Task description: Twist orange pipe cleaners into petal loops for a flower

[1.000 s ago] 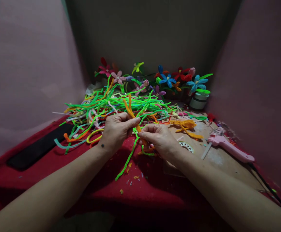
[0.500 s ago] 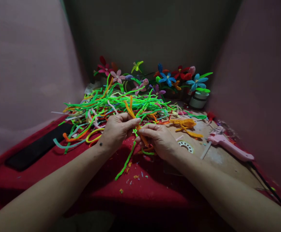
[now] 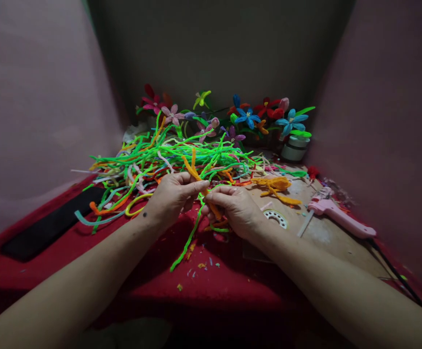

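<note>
Both hands meet at the centre of the red cloth (image 3: pixel 232 286). The left hand (image 3: pixel 170 196) pinches an orange pipe cleaner (image 3: pixel 192 167), its ends pointing toward 12 o'clock, while the right hand (image 3: pixel 234 206) grips the lower part — a green stem (image 3: pixel 187 240) trails toward 7 o'clock. A tangle of pipe cleaners (image 3: pixel 148 155) lies behind, a pink glue gun (image 3: pixel 339 218) at 3 o'clock.

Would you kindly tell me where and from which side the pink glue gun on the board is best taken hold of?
Grip the pink glue gun by its long handle, which points toward the near right, coming from above on the right. It lies flat on the wooden board; its nozzle end faces left toward the pipe cleaners, and its black cord trails off the handle end.
</note>
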A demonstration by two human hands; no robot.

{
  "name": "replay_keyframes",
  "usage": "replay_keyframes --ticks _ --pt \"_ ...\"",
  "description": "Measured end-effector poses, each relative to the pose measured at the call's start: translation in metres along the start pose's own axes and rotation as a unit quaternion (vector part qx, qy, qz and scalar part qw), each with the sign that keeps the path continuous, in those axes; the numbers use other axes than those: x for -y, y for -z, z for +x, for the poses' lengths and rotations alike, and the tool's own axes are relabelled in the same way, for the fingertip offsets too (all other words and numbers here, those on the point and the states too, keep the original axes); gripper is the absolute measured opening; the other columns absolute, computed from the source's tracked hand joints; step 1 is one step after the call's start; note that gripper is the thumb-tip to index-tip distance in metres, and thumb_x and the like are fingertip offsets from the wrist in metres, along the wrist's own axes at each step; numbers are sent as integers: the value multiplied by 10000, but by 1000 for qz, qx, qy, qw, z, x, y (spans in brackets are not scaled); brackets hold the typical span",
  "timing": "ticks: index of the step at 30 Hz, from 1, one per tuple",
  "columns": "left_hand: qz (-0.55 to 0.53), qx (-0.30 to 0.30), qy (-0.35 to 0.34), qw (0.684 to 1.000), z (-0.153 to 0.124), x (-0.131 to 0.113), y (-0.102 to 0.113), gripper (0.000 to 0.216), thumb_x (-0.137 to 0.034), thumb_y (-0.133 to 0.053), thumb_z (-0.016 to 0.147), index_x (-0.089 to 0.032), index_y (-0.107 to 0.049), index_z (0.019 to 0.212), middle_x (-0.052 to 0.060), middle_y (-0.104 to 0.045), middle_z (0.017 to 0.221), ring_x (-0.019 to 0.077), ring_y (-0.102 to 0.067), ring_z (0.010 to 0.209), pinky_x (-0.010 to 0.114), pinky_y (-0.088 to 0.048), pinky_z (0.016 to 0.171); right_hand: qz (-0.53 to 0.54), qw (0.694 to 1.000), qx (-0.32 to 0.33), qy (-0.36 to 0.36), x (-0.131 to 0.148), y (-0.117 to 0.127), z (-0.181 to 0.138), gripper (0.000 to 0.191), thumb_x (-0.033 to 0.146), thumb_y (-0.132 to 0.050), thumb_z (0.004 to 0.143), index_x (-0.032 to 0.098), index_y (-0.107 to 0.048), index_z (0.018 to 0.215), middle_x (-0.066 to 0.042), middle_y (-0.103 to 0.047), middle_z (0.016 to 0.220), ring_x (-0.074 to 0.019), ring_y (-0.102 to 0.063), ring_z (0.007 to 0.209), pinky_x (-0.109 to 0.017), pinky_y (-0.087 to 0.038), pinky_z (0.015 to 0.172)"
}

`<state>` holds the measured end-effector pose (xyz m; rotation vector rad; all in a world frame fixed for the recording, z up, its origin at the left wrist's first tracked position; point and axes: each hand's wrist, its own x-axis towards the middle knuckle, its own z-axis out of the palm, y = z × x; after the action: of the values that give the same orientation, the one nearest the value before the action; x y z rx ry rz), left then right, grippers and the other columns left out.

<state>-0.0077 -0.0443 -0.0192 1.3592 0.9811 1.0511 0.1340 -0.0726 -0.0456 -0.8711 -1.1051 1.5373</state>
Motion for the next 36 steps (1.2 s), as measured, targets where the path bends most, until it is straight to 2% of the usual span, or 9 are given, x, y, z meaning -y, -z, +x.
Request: replay_keyframes --ticks 7,11,16,23,26,29,31,34,36 --pt "-156 50 29 986 4 11 -3 163 -229 -733 664 -147 -601 713 -73 -433 490 18 -366 384 158 -371 429 80 996 -42 -17 2 2 4 102 224 -622 640 145 -573 682 12 -604 496 -89 -524 408 -203 -408 414" --pt "24 30 -123 992 1 10 -2 124 -229 -675 716 -158 -681 818 3 -601 728 82 -529 579 229 -466 584 67 996 -43 -38 5 7 5 130 236 -633 619 140 -574 682 8 -606 516 -87 -513 399 -195 -388 382" --pt "347 19 -414 841 4 6 12 113 -185 -589 794 -164 -699 809 30 -550 791 128 -539 748 240 -449 651 26 998 24 -47 5 13 5 127 231 -636 622 138 -551 604 12 -581 506 -70 -469 384 -198 -383 387" --pt "542 54 -506 669 0 -5 19 162 -219 -536 837 -174 -635 717 44 -587 752 161 -456 749 302 -391 704 -70 996 52 -27 7 14 5 94 210 -610 632 145 -558 588 21 -551 464 -66 -406 360 -203 -335 380" --pt "527 106 -437 721 -6 -9 17 188 -215 -504 826 -153 -590 671 48 -567 715 162 -461 718 307 -377 684 -178 983 39 22 8 10 0 123 226 -580 676 148 -552 584 30 -514 459 -70 -408 399 -204 -319 409" --pt "397 121 -220 883 -9 -9 16 206 -266 -532 774 -154 -539 601 9 -476 597 124 -423 581 260 -341 549 -344 926 4 157 9 3 -8 185 196 -531 734 150 -530 554 25 -483 484 -73 -408 461 -209 -315 459" --pt "227 142 -41 963 -7 -7 16 202 -276 -568 714 -153 -512 564 -11 -422 533 100 -380 501 242 -302 479 -449 844 -25 292 9 0 -14 183 153 -508 754 146 -539 574 6 -506 523 -86 -435 506 -226 -329 504" --pt "-18 234 144 961 -3 -4 17 210 -265 -578 646 -154 -471 503 -19 -366 473 79 -324 429 237 -274 423 -525 720 -44 452 8 -2 -20 179 113 -479 780 136 -561 622 -35 -557 582 -115 -481 560 -258 -360 559" --pt "-87 263 178 944 0 -4 18 221 -268 -603 641 -148 -480 502 -24 -355 460 68 -303 410 226 -262 400 -519 697 -52 492 7 -1 -20 185 108 -470 803 135 -567 648 -42 -566 596 -120 -492 574 -262 -378 577"
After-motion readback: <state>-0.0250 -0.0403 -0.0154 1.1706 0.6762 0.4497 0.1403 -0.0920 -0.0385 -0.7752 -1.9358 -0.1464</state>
